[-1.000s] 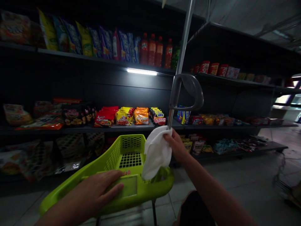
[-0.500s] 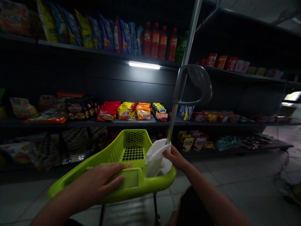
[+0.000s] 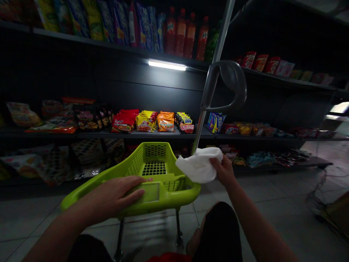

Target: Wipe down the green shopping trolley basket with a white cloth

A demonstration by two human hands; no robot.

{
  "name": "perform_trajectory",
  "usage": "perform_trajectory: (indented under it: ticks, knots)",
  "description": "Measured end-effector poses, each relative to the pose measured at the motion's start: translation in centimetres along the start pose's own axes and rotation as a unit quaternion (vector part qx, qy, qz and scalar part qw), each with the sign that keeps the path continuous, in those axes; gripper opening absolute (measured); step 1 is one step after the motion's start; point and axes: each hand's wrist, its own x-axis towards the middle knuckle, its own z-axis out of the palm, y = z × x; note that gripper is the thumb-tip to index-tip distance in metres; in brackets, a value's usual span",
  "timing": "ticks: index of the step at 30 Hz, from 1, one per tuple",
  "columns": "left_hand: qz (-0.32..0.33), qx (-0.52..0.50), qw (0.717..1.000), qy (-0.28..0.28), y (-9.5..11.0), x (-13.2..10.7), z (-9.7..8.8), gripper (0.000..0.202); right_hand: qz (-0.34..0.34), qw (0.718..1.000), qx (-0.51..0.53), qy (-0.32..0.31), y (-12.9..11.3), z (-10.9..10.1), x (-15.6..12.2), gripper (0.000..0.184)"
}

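Observation:
A lime-green shopping cart (image 3: 128,207) stands in front of me, its basket of openwork plastic facing the shelves. My left hand (image 3: 120,193) lies flat over its handle, index finger and thumb stretched apart beside a rectangular panel. A crumpled white cloth (image 3: 200,167) is pinched in my right hand (image 3: 222,169), above the cart's right rear corner. Just behind the cloth, a slanted metal pole (image 3: 201,127) rises with a grey loop-shaped handle (image 3: 238,85) on it. The pole's lower end is hidden.
Dark shelves (image 3: 131,134) run across the front, carrying snack packets (image 3: 166,122), chip bags (image 3: 92,20) and bottles of red drink (image 3: 181,34). A lit tube lamp (image 3: 167,65) hangs beneath the upper shelf. Cables (image 3: 317,189) lie on the tiled floor at right. My knees are close below the cart.
My right hand has moved the cloth right and up, off the pole's lower part and the cart's corner. My left hand stays on the cart handle. The view has tilted slightly down.

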Motion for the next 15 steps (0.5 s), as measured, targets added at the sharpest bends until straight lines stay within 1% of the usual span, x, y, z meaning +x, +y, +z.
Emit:
perform_trajectory:
  ticks: [1,2,3,4,5,6,7,8,9,10,12,14,15]
  knots:
    - [0.001,0.001,1.000,0.000,-0.2,0.0,0.0,0.055,-0.055,0.995,-0.039,-0.073,-1.2,0.2,-0.4,0.045]
    - [0.006,0.002,1.000,-0.001,-0.3,0.0,0.0,0.054,-0.114,0.976,-0.078,-0.166,-2.3,0.6,-0.8,0.047]
    - [0.012,0.005,1.000,-0.002,-0.4,0.0,0.1,0.053,-0.165,0.946,-0.114,-0.256,-3.3,1.4,-1.1,0.050]
    - [0.017,0.008,1.000,-0.001,-0.5,0.0,0.0,0.052,-0.203,0.911,-0.144,-0.329,-4.1,2.3,-1.3,0.053]
    - [0.022,0.012,1.000,0.001,-0.5,0.0,0.0,0.051,-0.228,0.884,-0.169,-0.372,-4.6,3.3,-1.4,0.055]
    - [0.027,0.015,1.000,0.004,-0.5,0.1,0.0,0.050,-0.243,0.868,-0.188,-0.389,-4.8,4.2,-1.4,0.055]
    - [0.031,0.019,0.999,0.008,-0.6,0.0,0.0,0.050,-0.253,0.862,-0.200,-0.392,-4.8,5.0,-1.4,0.054]
    - [0.035,0.023,0.999,0.012,-0.6,0.0,-0.1,0.049,-0.262,0.862,-0.204,-0.382,-4.5,5.6,-1.5,0.053]
    - [0.040,0.027,0.999,0.016,-0.7,-0.1,-0.1,0.049,-0.273,0.870,-0.200,-0.359,-4.2,6.1,-1.6,0.052]
    - [0.045,0.031,0.998,0.020,-0.8,-0.2,-0.2,0.048,-0.286,0.883,-0.190,-0.321,-3.9,6.4,-2.0,0.051]
    - [0.056,0.037,0.997,0.024,-1.0,-0.5,-0.3,0.047,-0.296,0.915,-0.157,-0.225,-3.4,6.9,-3.2,0.049]
    - [0.066,0.040,0.997,0.021,-1.2,-1.0,-0.6,0.045,-0.283,0.942,-0.122,-0.133,-3.3,7.4,-5.2,0.046]
    - [0.070,0.042,0.997,0.017,-1.4,-1.2,-0.8,0.045,-0.271,0.952,-0.105,-0.098,-3.3,7.7,-6.3,0.044]
